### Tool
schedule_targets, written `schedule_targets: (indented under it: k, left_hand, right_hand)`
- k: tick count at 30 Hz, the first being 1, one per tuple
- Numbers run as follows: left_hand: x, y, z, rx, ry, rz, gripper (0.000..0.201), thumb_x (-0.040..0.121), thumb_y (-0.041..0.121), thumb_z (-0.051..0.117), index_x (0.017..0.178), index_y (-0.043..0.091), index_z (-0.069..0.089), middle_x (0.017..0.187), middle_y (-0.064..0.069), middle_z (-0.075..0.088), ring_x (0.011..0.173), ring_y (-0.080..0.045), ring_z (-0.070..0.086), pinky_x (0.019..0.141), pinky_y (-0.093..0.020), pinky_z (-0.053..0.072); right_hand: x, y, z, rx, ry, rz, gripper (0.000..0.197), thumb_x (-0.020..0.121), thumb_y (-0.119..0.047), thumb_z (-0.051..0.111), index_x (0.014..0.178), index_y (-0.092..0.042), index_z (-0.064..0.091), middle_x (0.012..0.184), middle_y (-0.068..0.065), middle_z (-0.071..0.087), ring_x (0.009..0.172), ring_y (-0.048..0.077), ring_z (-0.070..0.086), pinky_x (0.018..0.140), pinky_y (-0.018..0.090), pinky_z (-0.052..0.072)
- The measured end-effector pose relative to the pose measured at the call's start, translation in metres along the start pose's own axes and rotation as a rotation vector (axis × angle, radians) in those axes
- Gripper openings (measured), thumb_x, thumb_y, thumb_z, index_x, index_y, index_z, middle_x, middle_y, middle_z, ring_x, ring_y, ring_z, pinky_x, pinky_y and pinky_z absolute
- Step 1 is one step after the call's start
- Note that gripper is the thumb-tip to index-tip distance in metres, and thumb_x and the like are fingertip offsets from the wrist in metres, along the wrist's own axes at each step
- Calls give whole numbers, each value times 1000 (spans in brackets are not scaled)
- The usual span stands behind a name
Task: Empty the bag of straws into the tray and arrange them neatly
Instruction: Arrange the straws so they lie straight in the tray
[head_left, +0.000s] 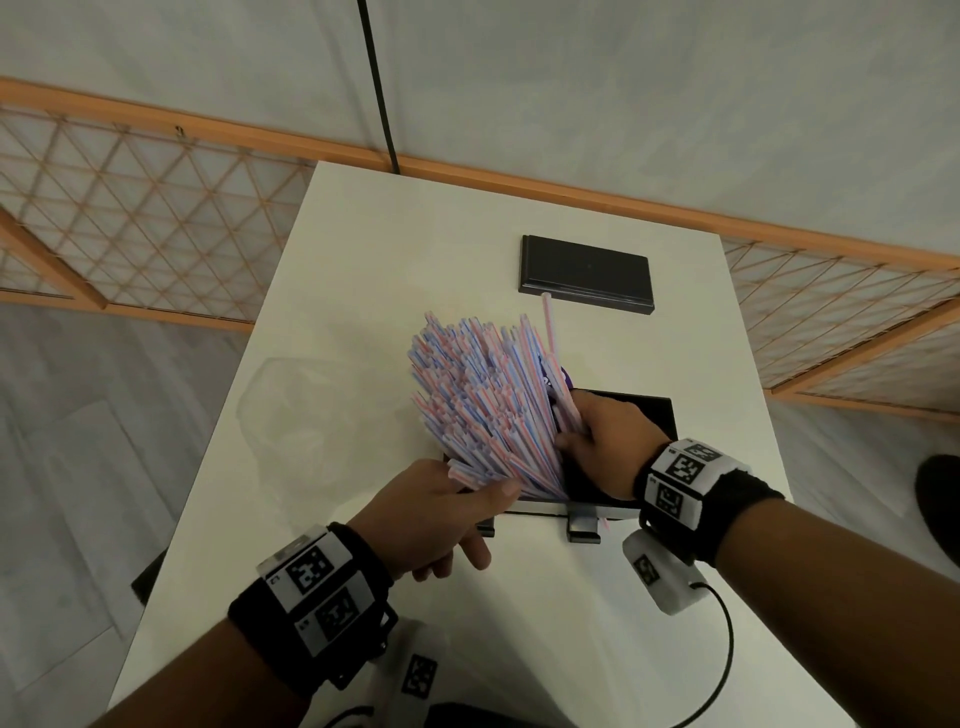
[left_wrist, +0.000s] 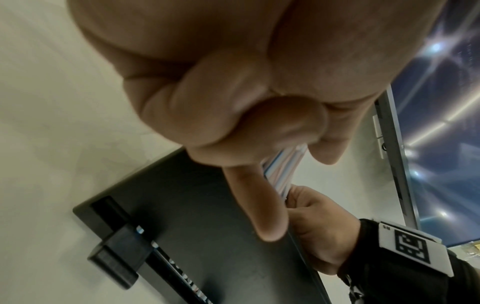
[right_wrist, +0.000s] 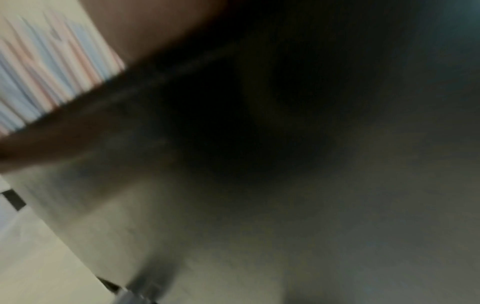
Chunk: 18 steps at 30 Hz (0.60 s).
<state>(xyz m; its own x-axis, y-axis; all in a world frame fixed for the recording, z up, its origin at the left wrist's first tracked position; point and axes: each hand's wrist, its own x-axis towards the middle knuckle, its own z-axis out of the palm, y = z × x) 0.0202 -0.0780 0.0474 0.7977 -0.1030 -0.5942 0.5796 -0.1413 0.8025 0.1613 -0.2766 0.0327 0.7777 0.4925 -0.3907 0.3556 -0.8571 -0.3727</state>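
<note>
A thick bundle of red-, blue- and white-striped straws (head_left: 483, 400) fans up and away from me over the black tray (head_left: 655, 415) near the table's front. My left hand (head_left: 483, 493) grips the bundle's lower end, thumb on top. My right hand (head_left: 576, 431) grips the bundle's right side, low over the tray. One straw (head_left: 548, 322) sticks out farther than the rest. The left wrist view shows my fingers (left_wrist: 259, 205) curled round a few straws (left_wrist: 281, 168) above the tray (left_wrist: 194, 226). The right wrist view is blurred, with straws (right_wrist: 52, 72) at its left.
The empty clear plastic bag (head_left: 296, 415) lies on the white table (head_left: 405, 249) to the left. A second flat black tray (head_left: 587, 273) sits farther back. Small dark brackets (head_left: 584, 525) stand at the tray's front edge. A black cable (head_left: 727, 654) loops near my right wrist.
</note>
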Motion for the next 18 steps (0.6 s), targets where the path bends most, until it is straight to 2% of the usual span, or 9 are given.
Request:
schedule_targets:
  k: [3,8,11,12,15,18]
  left_hand:
    - [-1,0,-2,-1,-1,-1,32,97,49,60,103,19,72,74,-13,77,38,-18,46,40,-23,36]
    - [0,0,-1,2,4,-5,35,97,47,60,103,15,72,73,-13,77,38,-18,46,40,-24,36]
    - [1,-1,-1,-1,2,-2,35,98,46,60,107,14,71,73,-13,76,37,-18,46,42,-25,35]
    - [1,-2,-1,1,2,-2,35,98,46,60,107,15,71,72,-13,76,37,-17,46,42,-25,35]
    - [0,-4,-1,3,-1,1,32,97,46,62,105,18,73,71,-11,76,35,-15,46,41,-24,36]
    - [1,-4,-1,32,-3,7,31,96,46,64,109,19,73,72,-10,76,35,-14,46,42,-23,37]
  right_hand:
    - [-2,-3,-4,75,30,-47,27,94,-24,59,121,-25,57,111,1,69,103,26,62,87,29,44]
    - [-5,-16,-20,109,122,-194,24,94,-19,60,118,-23,62,103,-7,70,95,19,63,82,25,45]
    - [-4,-24,-29,94,159,-311,19,92,-12,63,109,-21,65,92,-16,63,83,7,54,74,8,37]
    - [-3,-25,-31,67,158,-330,19,91,-11,64,106,-20,67,91,-13,63,82,7,53,73,9,35]
    - [0,-21,-33,-27,151,-305,16,88,-15,70,103,-20,73,87,0,59,87,20,56,71,21,31]
    - [0,-19,-33,-89,128,-216,16,86,-23,73,102,-25,76,86,1,50,91,25,55,69,24,29]
